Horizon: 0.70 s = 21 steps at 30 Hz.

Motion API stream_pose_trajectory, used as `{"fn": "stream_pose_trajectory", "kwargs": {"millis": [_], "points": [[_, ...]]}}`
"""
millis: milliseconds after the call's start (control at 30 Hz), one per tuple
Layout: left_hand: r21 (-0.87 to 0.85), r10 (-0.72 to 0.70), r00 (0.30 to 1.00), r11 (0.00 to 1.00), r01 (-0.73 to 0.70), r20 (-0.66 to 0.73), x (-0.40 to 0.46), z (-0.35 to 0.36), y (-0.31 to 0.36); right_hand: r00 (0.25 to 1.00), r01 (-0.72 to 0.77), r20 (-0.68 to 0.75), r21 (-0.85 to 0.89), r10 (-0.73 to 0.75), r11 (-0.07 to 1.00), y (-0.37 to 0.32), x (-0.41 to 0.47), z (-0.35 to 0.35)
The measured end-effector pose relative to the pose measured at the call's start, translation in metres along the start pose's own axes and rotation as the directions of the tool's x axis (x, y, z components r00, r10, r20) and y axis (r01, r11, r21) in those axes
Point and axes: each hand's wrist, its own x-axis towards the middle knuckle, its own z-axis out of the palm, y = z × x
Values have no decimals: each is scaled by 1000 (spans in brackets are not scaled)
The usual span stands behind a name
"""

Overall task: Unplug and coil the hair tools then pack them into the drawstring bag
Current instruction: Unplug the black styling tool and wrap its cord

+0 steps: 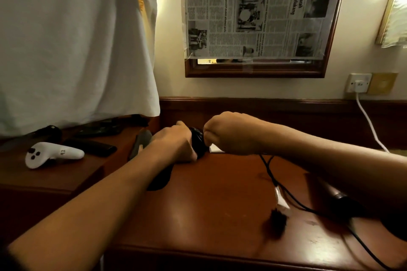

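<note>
— So, where's the tool they're working on?

— At the back of the wooden desk (220, 182), between both fists. The left hand (176, 145) is curled round a black bundle (198, 142), and the right hand (229, 134) is clenched on its other side. It looks like cord being coiled, though I can't make out which tool it belongs to.

— Anything else of the task's in view?

— A second black tool (343, 202) lies near the right edge, half under the right forearm. Its black cable (286, 191) trails loose across the desk, with a black plug (278, 219) lying free, so I'd judge it unplugged but not coiled.

— And the bag?

— A dark, soft shape (160, 179) shows under the left forearm; possibly the bag, I can't tell. Nothing looks packed yet.

— What's around it?

— A white cord (370, 123) is plugged into the wall socket (359, 83); a white controller (52, 154) lies to the left.
</note>
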Motion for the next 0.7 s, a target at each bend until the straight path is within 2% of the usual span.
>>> {"fn": "stream_pose_trajectory", "kwargs": {"millis": [100, 167, 267, 367, 433, 533, 700], "points": [[-190, -42, 997, 981, 30, -60, 7, -9, -4, 995, 70, -75, 75, -64, 995, -1, -5, -2], [-392, 34, 997, 918, -59, -70, 13, -12, -14, 995, 56, -100, 296, -27, 954, 1, -11, 2], [-622, 180, 983, 765, -166, -41, 10, -17, -21, 997, 26, -75, 648, 30, 761, 8, -20, 15], [-719, 313, 949, 668, -190, 40, -2, -25, -18, 1000, 9, 3, 858, -21, 514, 15, -29, 38], [-739, 392, 916, 642, -203, 88, -10, -30, -21, 995, -10, 53, 895, -84, 447, 22, -32, 54], [-695, 481, 867, 667, -267, 128, -22, -38, -24, 995, -1, 47, 894, -92, 448, 42, -35, 63], [-671, 627, 756, 645, -367, 189, -40, -41, -17, 990, 42, 26, 887, -141, 460, 61, -30, 65]]}}
